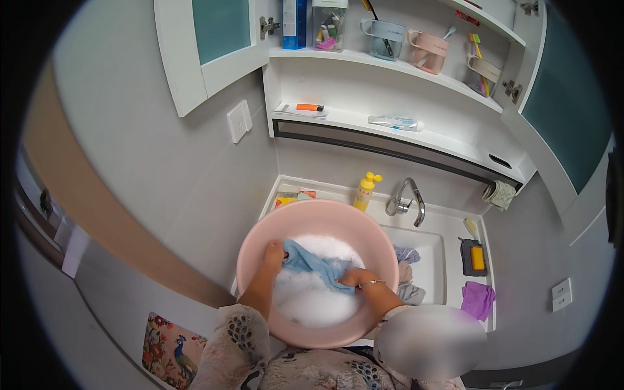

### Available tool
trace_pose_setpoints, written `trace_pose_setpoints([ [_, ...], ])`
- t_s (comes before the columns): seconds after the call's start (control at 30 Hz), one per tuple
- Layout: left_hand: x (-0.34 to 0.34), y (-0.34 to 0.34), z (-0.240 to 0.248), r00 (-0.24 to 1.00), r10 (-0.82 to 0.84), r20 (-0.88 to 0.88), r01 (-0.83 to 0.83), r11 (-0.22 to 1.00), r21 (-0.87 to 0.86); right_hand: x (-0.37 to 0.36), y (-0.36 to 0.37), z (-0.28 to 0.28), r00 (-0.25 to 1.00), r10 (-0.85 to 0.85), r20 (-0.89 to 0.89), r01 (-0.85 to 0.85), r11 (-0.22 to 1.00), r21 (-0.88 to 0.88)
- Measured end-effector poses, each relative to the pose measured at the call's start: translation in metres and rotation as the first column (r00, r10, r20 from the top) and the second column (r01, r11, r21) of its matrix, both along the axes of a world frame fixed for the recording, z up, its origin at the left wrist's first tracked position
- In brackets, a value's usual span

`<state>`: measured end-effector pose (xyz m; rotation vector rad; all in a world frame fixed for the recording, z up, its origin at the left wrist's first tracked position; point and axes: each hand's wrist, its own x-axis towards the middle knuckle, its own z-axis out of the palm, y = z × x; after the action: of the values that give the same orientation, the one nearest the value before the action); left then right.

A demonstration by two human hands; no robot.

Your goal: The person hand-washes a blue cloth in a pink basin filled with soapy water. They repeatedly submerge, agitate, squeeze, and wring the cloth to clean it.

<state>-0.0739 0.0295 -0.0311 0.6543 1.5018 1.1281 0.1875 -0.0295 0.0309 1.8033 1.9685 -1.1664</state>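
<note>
A wide pink basin holds white suds. Stretched across it, just over the foam, is a wet light-blue cloth. At the cloth's left end my left hand is closed round the fabric. My right hand, with a bracelet at the wrist, grips the other end lower down, near the basin's right side. Suds cling to the cloth close to my right hand, and part of its lower edge hangs by the foam.
Behind the basin stand a yellow pump bottle and a metal faucet. Crumpled garments lie in the white sink. A purple cloth and yellow soap bar rest on the right ledge. Open cabinet doors jut out above.
</note>
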Motion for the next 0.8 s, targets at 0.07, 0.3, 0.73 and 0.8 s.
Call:
trace_pose_setpoints([
  [0.07,0.002,0.002,0.012,0.999,0.046,0.011,-0.047,0.995,0.089,0.012,0.002,-0.004,0.994,-0.050,-0.099,0.070,0.975,0.213],
  [0.3,-0.042,0.003,0.078,0.993,-0.030,-0.114,0.081,0.877,0.473,0.042,0.009,0.045,0.661,-0.149,-0.736,0.633,0.637,0.440],
  [0.73,-0.043,-0.048,0.062,-0.122,-0.471,-0.874,0.714,0.570,-0.407,0.013,0.011,0.037,0.651,-0.187,-0.735,0.604,0.714,0.354],
  [0.8,-0.033,-0.065,0.073,-0.143,-0.577,-0.804,0.652,0.556,-0.515,0.005,0.001,0.025,0.809,-0.012,-0.588,0.386,0.765,0.516],
])
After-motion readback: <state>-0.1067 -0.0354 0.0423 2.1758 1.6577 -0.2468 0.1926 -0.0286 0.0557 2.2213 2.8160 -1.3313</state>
